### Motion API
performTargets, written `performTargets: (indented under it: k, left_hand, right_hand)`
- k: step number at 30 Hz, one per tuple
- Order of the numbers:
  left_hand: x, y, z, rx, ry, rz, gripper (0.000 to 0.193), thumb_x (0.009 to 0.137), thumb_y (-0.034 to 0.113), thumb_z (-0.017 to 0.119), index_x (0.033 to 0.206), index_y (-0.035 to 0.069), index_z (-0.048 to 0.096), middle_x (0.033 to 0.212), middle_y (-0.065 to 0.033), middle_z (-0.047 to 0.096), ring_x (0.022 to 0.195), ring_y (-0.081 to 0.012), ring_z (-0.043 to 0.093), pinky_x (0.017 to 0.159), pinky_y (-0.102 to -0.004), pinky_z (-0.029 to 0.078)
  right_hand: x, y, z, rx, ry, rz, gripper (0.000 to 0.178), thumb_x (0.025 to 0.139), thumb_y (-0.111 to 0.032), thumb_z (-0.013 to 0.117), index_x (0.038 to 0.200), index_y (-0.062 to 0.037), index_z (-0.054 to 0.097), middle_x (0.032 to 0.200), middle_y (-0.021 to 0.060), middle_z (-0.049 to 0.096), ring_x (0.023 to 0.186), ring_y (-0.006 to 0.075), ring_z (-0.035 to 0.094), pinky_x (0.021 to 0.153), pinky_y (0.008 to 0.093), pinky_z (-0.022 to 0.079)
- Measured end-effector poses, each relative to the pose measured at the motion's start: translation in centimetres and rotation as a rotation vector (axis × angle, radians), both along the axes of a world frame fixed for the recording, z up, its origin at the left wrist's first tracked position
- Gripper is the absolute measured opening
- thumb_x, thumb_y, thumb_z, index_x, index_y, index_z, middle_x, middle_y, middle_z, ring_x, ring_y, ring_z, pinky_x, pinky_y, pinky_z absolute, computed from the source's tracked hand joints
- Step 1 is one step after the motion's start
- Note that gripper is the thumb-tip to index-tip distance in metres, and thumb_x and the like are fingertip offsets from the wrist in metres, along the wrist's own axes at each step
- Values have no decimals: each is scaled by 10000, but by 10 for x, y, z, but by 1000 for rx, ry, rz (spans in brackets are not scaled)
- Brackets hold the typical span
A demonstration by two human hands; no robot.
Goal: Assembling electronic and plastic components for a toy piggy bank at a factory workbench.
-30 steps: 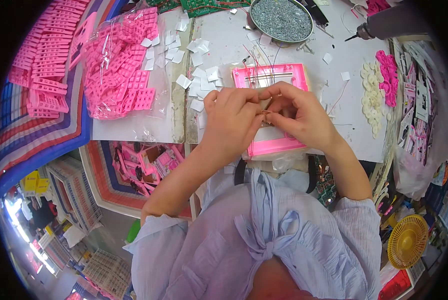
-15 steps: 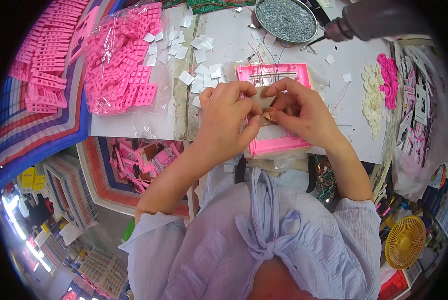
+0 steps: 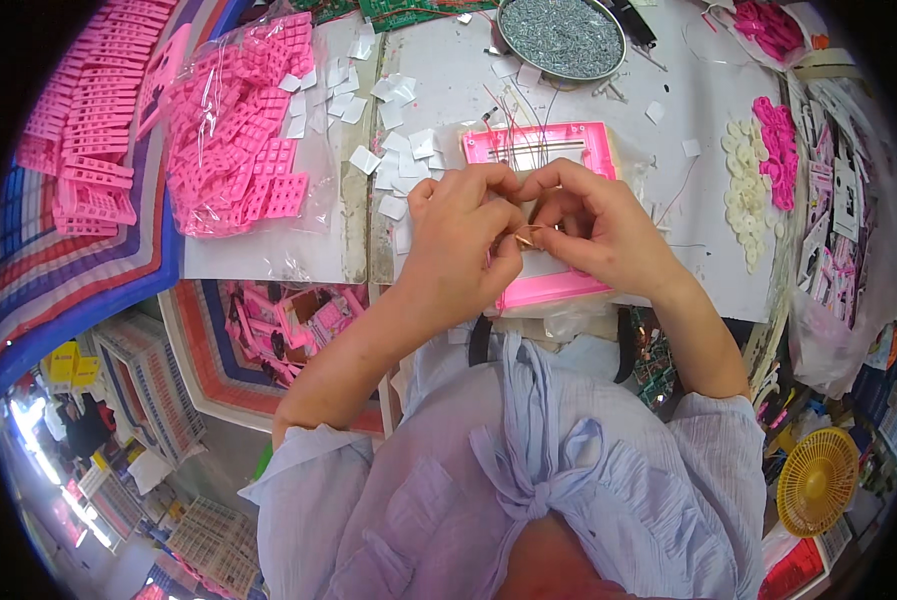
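A pink plastic casing (image 3: 553,290) lies in front of me on the table, with thin wires (image 3: 530,125) rising from its far end. Over its middle, my left hand (image 3: 465,232) and my right hand (image 3: 600,228) meet fingertip to fingertip. Between their thumbs and fingers they pinch a small copper-coloured piece (image 3: 525,240), mostly covered by the fingers, so its exact kind cannot be made out. Both hands hide the centre of the casing.
Small white squares (image 3: 400,160) are scattered left of the casing, beside a clear bag of pink keypad parts (image 3: 238,130). A round tray of screws (image 3: 503,42) stands at the back. Cream parts (image 3: 740,200) and magenta parts (image 3: 774,150) lie right. A crate of pink parts (image 3: 203,385) sits below.
The copper-coloured piece has turned and shows less between my fingertips. My hands have drawn closer together. The dark tool at the upper right is no longer over the table, as the view shifts slightly.
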State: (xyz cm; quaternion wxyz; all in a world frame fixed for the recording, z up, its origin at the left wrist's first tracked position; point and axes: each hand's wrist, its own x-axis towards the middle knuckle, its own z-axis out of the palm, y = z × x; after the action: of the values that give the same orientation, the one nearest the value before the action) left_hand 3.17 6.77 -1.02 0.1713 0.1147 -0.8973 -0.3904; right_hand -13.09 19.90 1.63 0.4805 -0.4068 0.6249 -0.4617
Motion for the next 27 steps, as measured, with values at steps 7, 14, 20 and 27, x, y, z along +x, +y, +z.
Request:
performTargets:
  k: [7, 14, 20, 27]
  left_hand:
    - [4, -3, 12, -122, -45, 18, 217, 673, 76, 747, 864, 129, 658, 1169, -46, 593, 1061, -215, 572, 925, -414, 294]
    - [5, -2, 7, -88, -15, 14, 156, 683, 97, 737, 806, 120, 643, 1122, -28, 591, 1030, -210, 557, 915, -444, 281]
    - [8, -3, 13, -73, -61, -9, 176, 701, 31, 734, 831, 113, 649, 1132, -41, 600, 1054, -209, 575, 920, -395, 316]
    - [8, 0, 5, 232, 26, 18, 147, 742, 10, 734, 866, 44, 661, 1032, -76, 568, 997, -253, 575, 806, -360, 463]
  right_hand:
    - [-4, 0, 3, 44, 1, -6, 319, 868, -50, 699, 1174, -67, 611, 809, -7, 688, 640, 52, 534, 574, 233, 406]
    - [-3, 0, 5, 42, 7, 3, 325, 874, -58, 704, 1184, -67, 608, 796, -5, 682, 636, 56, 527, 572, 237, 402]
    - [-1, 0, 3, 70, 26, -28, 299, 868, -55, 700, 1149, -51, 599, 785, 17, 678, 647, 86, 560, 588, 255, 434]
    - [24, 10, 0, -298, 684, -121, 171, 795, -26, 684, 963, -26, 651, 1020, 145, 640, 820, 323, 657, 674, 379, 539]
